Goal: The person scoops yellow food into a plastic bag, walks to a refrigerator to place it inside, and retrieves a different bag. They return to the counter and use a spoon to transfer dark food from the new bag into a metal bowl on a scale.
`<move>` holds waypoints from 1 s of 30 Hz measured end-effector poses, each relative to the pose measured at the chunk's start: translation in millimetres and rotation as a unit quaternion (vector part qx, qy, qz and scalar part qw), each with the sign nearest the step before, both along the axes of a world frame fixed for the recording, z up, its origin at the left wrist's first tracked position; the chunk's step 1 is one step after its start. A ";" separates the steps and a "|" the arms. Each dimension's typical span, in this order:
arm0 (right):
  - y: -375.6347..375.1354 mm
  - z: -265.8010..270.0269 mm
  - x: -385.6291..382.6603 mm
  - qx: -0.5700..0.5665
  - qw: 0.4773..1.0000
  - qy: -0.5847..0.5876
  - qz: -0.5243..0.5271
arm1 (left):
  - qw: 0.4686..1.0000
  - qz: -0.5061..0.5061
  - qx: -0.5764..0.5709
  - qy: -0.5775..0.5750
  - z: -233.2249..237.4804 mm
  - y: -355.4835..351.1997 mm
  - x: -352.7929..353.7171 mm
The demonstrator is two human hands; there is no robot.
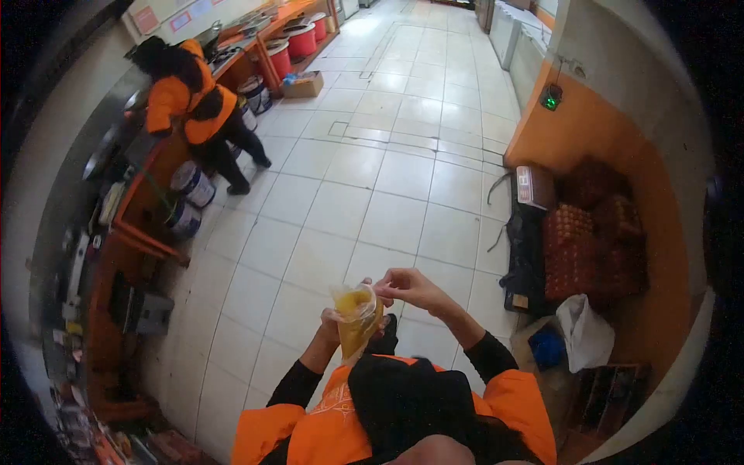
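A clear plastic bag of yellow sauce is held upright in front of my chest, its mouth at the top. My left hand wraps round the bag from the left side, with some fingers hidden behind it. At the upper right rim, my right hand has its thumb and fingertips pinched together on the plastic edge. The sauce shows through the film and at the opening.
At the left, a co-worker in orange and black stands at a counter, with buckets below. Red tubs and a cardboard box stand farther back. Stacked egg trays and a white sack are on the right.
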State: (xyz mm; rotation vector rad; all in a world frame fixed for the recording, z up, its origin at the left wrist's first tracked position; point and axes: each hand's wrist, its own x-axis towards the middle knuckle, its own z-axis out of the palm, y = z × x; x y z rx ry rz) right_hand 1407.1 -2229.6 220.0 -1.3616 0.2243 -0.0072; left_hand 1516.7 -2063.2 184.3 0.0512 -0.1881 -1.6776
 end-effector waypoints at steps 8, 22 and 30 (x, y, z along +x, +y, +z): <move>-220.4 10.9 127.3 0.036 0.983 -0.012 -0.181 | 0.990 -0.078 0.095 -0.063 9.5 -232.1 155.6; -613.3 37.6 438.6 0.026 0.996 0.053 0.074 | 0.990 0.018 0.072 -0.123 14.5 -582.7 433.0; -850.6 7.1 620.8 -0.074 0.995 0.007 0.062 | 0.984 -0.030 0.057 -0.168 23.6 -811.0 638.4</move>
